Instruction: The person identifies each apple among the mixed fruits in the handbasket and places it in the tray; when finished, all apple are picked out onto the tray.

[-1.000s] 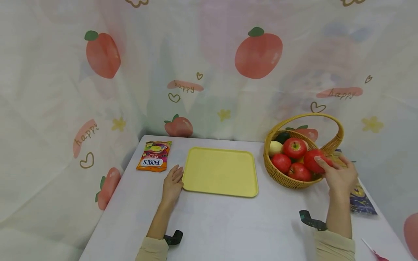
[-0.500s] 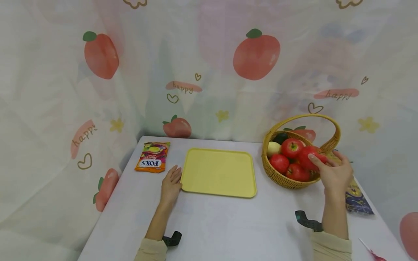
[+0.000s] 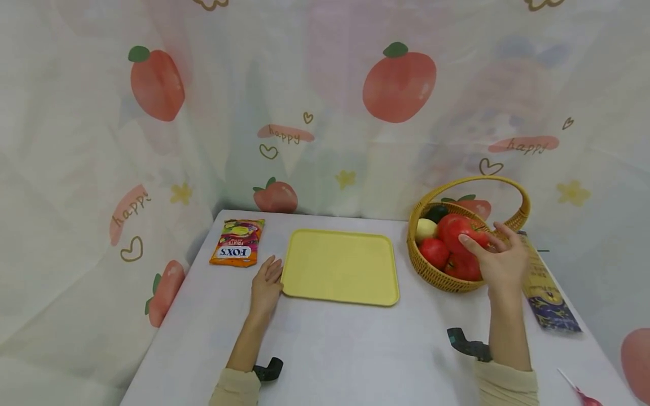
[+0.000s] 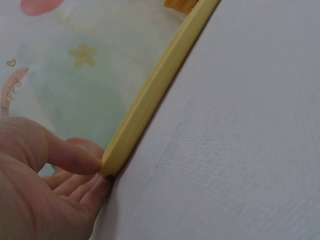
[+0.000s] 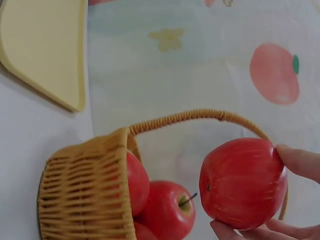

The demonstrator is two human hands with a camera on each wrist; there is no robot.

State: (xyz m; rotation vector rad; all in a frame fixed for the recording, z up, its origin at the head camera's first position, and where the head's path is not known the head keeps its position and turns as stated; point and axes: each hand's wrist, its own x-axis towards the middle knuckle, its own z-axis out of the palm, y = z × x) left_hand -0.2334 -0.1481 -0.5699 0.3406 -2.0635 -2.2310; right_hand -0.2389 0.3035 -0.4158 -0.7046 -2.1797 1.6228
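Note:
My right hand (image 3: 503,265) pinches a red apple (image 5: 242,185) between thumb and fingers. The apple is over the open top of a wicker basket (image 3: 431,277) with an arched handle. In the right wrist view, another red apple (image 5: 167,210) with a dark stem pokes out of the basket close to the held one. On the left, my left hand (image 3: 265,287) rests at the front left corner of a yellow tray (image 3: 340,268). Its thumb (image 4: 80,157) touches the tray's corner, and the fingers lie extended along the left side.
The basket also holds several red apples, a pale round fruit (image 3: 426,230) and a dark green one (image 3: 437,213). A candy bag (image 3: 237,242) lies left of the tray. Right of the basket are a blue and yellow packet (image 3: 550,301) and a pink item with a white stick (image 3: 589,400).
My right hand has moved left with the apple, from the basket's right side to over its fruit. More of the blue and yellow packet shows. The left hand stays at the tray.

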